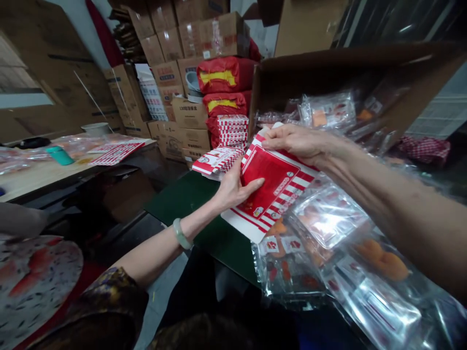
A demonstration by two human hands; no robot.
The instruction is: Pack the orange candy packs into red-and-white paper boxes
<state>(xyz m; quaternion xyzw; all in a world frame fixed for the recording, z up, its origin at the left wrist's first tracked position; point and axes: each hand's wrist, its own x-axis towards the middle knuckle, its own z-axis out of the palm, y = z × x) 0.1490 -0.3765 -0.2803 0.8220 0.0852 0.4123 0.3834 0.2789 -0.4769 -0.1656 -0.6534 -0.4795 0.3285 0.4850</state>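
Observation:
My left hand grips the left edge of a flat red and white striped carton, thumb across its red panel. My right hand pinches the same carton at its top corner. A pale green bangle sits on my left wrist. The carton is held tilted above a heap of clear plastic packets with orange and red contents. Just left of my hands lies a small stack of the same striped cartons.
A big open cardboard box full of plastic packets lies on its side behind my hands. Stacked brown boxes and red sacks fill the back. A table at left holds more striped cartons and a teal cup.

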